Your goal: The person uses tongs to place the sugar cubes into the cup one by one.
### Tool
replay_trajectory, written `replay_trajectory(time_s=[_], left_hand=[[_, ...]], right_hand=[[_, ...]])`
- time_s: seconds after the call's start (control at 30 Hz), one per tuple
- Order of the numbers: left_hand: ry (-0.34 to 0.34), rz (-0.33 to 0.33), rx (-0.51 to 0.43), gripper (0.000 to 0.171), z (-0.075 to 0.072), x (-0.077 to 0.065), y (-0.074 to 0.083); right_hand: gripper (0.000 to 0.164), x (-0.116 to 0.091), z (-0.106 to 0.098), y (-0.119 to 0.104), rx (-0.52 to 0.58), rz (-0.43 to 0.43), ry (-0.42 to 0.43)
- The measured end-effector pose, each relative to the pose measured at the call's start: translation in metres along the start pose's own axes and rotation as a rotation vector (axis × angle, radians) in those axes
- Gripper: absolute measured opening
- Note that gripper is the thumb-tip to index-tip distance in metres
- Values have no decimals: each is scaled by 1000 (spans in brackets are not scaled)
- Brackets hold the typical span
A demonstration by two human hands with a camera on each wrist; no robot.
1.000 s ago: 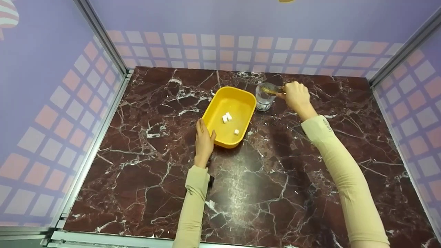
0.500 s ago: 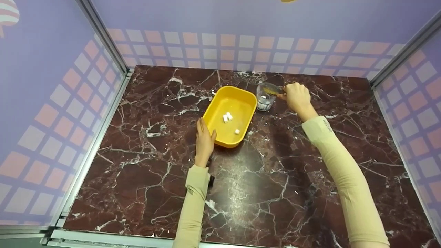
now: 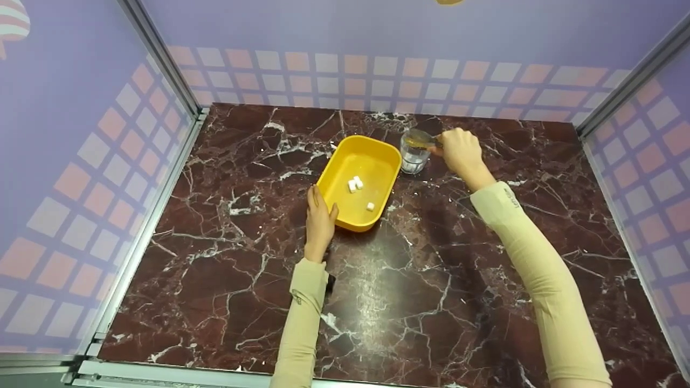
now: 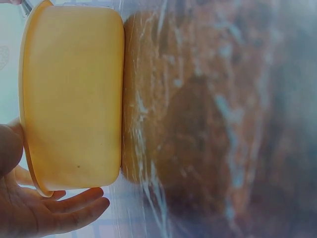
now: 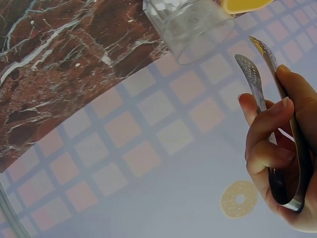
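My left hand (image 3: 321, 223) grips the rim of a yellow plastic tub (image 3: 360, 220) at its near left corner, thumb on one side and fingers on the other. Three small white cubes (image 3: 352, 186) lie on the tub's floor. Metal tongs (image 5: 297, 134) with perforated tips are held in my right hand (image 3: 461, 151). Their arms stand slightly apart, with nothing visible between the tips in the right wrist view. In the head view the tips overlap the mouth of a clear glass (image 3: 414, 161), which stands beside the tub's right side. Whitish pieces show low in the glass.
Both the tub and the glass stand on a dark red marbled tabletop (image 3: 259, 302), toward its back. Purple panels with pink and white squares (image 3: 356, 64) rise behind and at both sides. Metal rails (image 3: 145, 215) run along the edges. Small white specks dot the surface.
Over the glass, the tongs tilted a little, and a white cube showed beneath their tips half a second ago. My right hand has since shifted slightly left. The left hand and tub stayed put.
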State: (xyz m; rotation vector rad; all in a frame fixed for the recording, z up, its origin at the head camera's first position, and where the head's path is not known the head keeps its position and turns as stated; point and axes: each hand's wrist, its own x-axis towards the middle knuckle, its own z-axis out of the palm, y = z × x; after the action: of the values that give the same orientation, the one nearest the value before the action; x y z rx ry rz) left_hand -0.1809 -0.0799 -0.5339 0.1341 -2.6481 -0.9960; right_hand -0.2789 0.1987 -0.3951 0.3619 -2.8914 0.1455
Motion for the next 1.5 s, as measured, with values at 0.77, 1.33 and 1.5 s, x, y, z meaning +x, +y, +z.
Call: replay_trajectory(time_s=[0.77,1.33,1.5], left_hand=[[-10,-11,-2,61,-1,-1,1],[-9,-6,-1,61,-1,0,0],[6,7,-1,60,0,-1,0]], right_hand=[[36,-22,-2,-71,-44,-251,-60],[32,-37,28,-99,-110,-372,-126],[30,-40,36,-105,-135,-361,-166]])
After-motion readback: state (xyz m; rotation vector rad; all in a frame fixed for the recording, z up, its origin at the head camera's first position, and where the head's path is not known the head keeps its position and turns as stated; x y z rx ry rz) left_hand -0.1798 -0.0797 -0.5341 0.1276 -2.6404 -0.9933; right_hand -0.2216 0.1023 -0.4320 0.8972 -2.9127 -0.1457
